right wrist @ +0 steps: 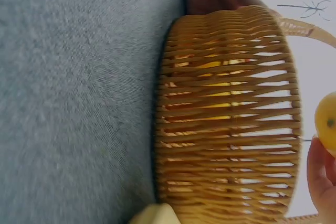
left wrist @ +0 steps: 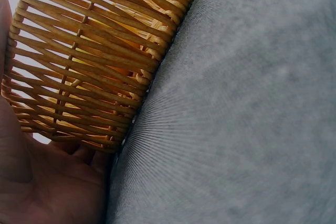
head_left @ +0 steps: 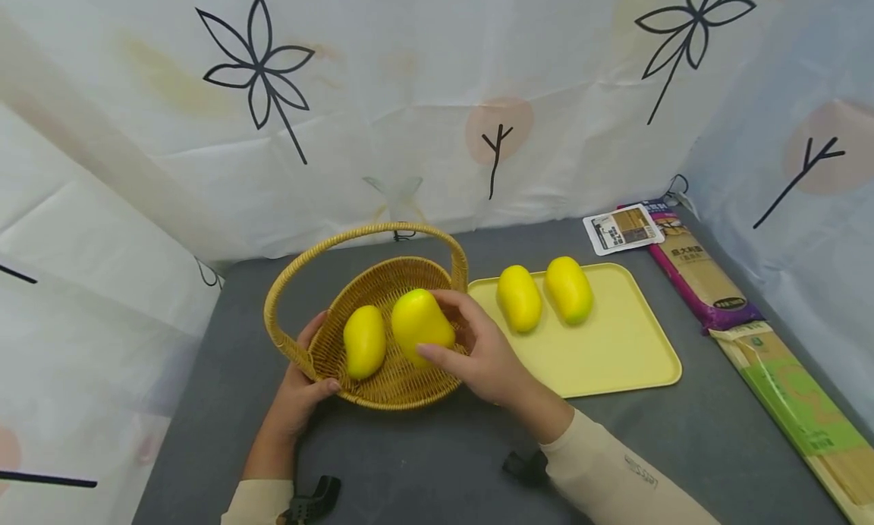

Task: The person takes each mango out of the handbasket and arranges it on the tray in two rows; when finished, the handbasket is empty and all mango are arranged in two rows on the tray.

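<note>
Bkgd: white curtain (head_left: 382, 62) w/ blk flower & twig prints; grey tabletop (head_left: 410, 464) below.
- 1 wicker basket (head_left: 396, 392), arched handle, upright on tabletop; L hand (head_left: 300, 400) clamped on its L rim.
- 1 held mango (head_left: 416, 324), yellow: pinched betw. thumb & fingers of R hand (head_left: 481, 350), above basket's R half. Greenish end twd curtain; dark-spotted end faces R-wrist cam. Long axis foreshortened, exact tilt unclear.
- 1 basket mango (head_left: 365, 343), lying L of held one; long axis approx. front-to-back.
- 1 yellow tray (head_left: 614, 350), R of basket, bearing L tray mango (head_left: 520, 299) & R tray mango (head_left: 570, 290), side by side; long axes approx. front-to-back, far ends slightly L; R one's near end greenish.
- Far R: white-bordered packet (head_left: 623, 229), purple food pack (head_left: 703, 271), green noodle pack (head_left: 812, 392).
</note>
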Demonstrator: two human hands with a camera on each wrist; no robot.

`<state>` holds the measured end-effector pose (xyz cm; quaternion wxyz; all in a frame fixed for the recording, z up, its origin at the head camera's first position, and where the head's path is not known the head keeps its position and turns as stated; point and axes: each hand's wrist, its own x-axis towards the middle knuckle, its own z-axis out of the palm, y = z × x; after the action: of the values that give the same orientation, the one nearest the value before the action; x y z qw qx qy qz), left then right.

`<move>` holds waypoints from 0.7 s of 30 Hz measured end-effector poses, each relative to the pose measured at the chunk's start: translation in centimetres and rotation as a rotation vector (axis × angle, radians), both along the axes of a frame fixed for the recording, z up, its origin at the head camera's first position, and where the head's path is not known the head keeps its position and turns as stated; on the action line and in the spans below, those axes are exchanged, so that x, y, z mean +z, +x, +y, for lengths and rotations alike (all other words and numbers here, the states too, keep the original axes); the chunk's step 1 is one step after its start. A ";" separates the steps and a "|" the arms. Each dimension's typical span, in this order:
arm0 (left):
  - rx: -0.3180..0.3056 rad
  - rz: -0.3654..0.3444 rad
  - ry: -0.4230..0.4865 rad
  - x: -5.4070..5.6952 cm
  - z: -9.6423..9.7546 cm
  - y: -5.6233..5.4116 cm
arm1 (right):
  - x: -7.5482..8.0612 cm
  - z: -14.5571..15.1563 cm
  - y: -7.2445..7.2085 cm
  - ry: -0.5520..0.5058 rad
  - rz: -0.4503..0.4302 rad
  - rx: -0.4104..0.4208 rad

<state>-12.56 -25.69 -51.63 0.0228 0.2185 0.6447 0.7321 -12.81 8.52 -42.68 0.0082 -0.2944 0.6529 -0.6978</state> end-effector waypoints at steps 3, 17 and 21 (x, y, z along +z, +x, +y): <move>0.000 0.002 -0.002 0.1 0.0 0.0 | 0.3 0.9 0.5 0.009 0.009 0.004; -0.004 0.000 0.007 0.2 0.0 0.0 | -1.2 4.7 3.1 0.101 -0.016 -0.033; -0.001 0.001 0.007 0.1 0.0 0.0 | -1.7 5.6 3.6 0.097 -0.050 -0.028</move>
<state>-12.54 -25.68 -51.55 0.0219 0.2193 0.6421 0.7342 -9.17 14.16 -44.42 0.0290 -0.2672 0.6896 -0.6725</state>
